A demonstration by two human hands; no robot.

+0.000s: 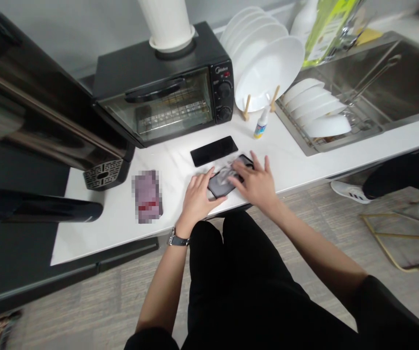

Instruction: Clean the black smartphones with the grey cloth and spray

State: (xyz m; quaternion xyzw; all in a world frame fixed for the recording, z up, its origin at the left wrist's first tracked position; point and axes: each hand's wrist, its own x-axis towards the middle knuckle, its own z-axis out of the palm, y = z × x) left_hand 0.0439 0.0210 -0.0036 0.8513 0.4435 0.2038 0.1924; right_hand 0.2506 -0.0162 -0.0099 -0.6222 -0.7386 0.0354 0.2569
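Note:
A dark phone (pixel 216 187) lies on the white counter (pixel 180 167) in front of my body. My left hand (pixel 199 197), with a watch at the wrist, holds the phone's left end between thumb and fingers. My right hand (pixel 256 183) presses a crumpled greyish cloth or wipe (pixel 226 173) on the phone's surface; its outer fingers are spread and partly blurred. Just behind lies a second black phone (pixel 214 150), flat and untouched. A small white spray bottle (pixel 262 124) stands upright to its right. On the left is a pixelated purplish item (pixel 148 197).
A black toaster oven (pixel 173 97) stands behind the phones. White plates (pixel 267 73) fill a rack beside it, and white bowls (pixel 313 104) sit by the sink (pixel 406 78). A black machine (pixel 110 175) borders the left. Another person's shoe (pixel 351 191) shows at right.

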